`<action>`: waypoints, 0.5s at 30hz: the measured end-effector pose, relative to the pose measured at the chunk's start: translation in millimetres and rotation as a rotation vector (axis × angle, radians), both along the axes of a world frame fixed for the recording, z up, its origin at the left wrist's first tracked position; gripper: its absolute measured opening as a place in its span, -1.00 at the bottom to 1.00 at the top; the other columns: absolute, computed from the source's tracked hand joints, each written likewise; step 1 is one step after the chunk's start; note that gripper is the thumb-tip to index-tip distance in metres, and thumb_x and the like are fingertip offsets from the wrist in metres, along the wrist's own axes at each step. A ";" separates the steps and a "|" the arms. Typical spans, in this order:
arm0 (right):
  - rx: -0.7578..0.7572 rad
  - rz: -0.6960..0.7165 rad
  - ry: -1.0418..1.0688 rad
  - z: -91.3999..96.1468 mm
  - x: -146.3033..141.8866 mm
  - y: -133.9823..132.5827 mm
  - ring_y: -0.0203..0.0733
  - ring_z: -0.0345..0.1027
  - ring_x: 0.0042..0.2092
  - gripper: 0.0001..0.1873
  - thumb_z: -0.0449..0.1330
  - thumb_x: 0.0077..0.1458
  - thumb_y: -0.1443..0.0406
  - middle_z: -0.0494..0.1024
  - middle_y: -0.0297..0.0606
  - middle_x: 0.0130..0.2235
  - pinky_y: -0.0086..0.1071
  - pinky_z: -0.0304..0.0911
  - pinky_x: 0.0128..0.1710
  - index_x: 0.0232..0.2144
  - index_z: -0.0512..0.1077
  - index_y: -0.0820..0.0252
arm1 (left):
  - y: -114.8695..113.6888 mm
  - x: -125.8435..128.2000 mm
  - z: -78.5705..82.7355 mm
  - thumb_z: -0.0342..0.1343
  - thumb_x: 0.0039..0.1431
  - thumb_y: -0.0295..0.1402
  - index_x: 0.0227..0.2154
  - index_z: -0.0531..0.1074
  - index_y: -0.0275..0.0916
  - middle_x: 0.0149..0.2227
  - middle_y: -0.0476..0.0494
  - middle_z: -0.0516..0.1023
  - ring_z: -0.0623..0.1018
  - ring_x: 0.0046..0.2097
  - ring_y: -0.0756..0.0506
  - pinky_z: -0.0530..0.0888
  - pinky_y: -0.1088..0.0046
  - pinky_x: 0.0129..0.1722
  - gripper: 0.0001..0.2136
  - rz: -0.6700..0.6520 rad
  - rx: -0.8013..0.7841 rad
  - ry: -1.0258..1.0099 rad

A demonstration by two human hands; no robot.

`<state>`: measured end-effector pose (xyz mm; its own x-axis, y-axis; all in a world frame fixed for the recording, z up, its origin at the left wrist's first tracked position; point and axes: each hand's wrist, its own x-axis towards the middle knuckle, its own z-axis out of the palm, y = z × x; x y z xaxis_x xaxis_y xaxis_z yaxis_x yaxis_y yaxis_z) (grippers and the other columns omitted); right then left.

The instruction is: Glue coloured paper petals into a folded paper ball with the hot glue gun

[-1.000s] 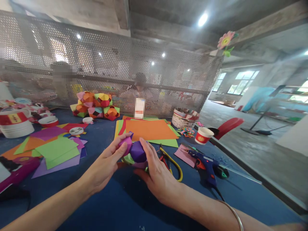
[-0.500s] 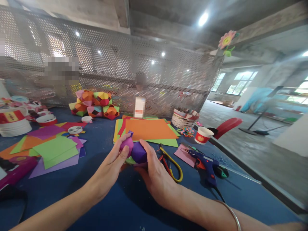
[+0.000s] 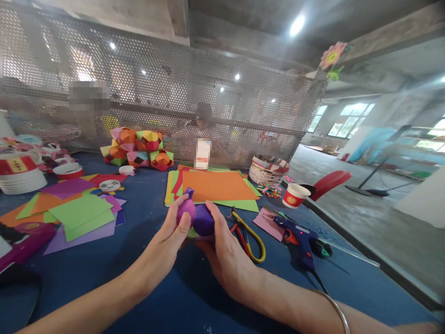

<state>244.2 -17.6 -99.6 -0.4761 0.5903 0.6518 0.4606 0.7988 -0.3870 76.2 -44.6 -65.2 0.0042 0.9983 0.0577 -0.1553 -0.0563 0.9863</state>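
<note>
Both my hands press a small folded paper piece [image 3: 197,216] together just above the blue table [image 3: 174,297]. Its left part is magenta, its right part purple, and a green edge shows beneath. My left hand [image 3: 167,246] wraps the magenta side with thumb and fingers closed on it. My right hand [image 3: 224,253] cups the purple side from the right and below. Yellow-handled pliers [image 3: 250,236] lie just right of my right hand.
A stack of orange and green sheets [image 3: 213,185] lies beyond my hands. Loose coloured sheets [image 3: 76,211] spread at left. Finished paper balls [image 3: 139,148] sit by the mesh screen. A blue glue gun [image 3: 299,236], red paper cup [image 3: 294,195] and woven basket [image 3: 267,169] stand right.
My left hand has closed more tightly round the magenta part and both hands have drawn the piece closer together. The view has shifted slightly.
</note>
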 end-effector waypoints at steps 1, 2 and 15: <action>-0.001 0.002 -0.002 0.2 0.3 -0.1 0.12 0.12 0.41 -0.16 0.07 0.32 0.43 0.22 0.14 0.38 0.11 0.26 0.31 0.49 -0.24 0.16 | -0.3 -0.1 0.0 0.08 0.28 0.12 0.34 0.20 0.03 0.46 -0.14 0.17 0.25 0.40 -0.32 0.28 0.02 0.34 -0.36 -0.010 -0.002 -0.002; -0.006 0.002 -0.002 0.4 0.5 -0.2 0.12 0.12 0.41 -0.16 0.07 0.32 0.43 0.22 0.14 0.38 0.12 0.26 0.31 0.49 -0.24 0.16 | -0.5 -0.2 -0.1 0.08 0.27 0.12 0.34 0.20 0.04 0.45 -0.14 0.17 0.26 0.39 -0.33 0.30 0.02 0.33 -0.36 -0.015 -0.002 -0.006; -0.085 0.019 -0.047 8.4 2.9 1.4 0.15 0.04 0.44 -0.14 0.08 0.30 0.44 0.12 0.16 0.43 0.11 0.28 0.30 0.49 -0.26 0.21 | 10.7 -4.6 -4.9 0.24 0.09 -0.32 0.33 0.14 -0.14 0.38 -0.34 0.26 0.33 0.35 -0.35 0.23 0.00 0.37 -0.27 -0.047 0.080 0.084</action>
